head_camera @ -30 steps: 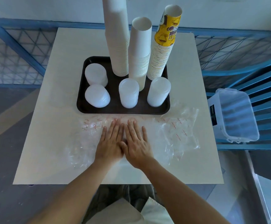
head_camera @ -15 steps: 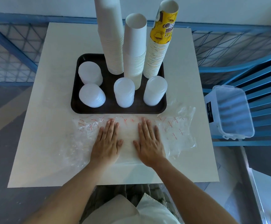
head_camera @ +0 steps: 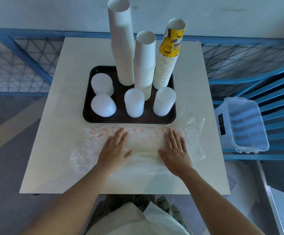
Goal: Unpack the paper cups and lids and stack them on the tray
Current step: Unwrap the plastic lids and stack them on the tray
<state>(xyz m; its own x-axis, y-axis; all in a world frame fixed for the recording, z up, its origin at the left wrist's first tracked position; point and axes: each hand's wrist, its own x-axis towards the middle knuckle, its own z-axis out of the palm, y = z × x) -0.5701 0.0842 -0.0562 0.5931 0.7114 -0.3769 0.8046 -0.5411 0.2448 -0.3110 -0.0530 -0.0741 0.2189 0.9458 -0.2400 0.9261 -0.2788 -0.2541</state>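
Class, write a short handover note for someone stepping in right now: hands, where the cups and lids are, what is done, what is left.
Left hand and right hand: open, flat on the clear plastic wrap, holding nothing.
On the tray: three cup stacks behind, four lid stacks in front.
Done: unpacking and stacking, apparently.
Left: probably clearing the wrap.

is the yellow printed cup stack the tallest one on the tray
No, the plain white stack at the left rises well above the yellow printed stack on the tray.
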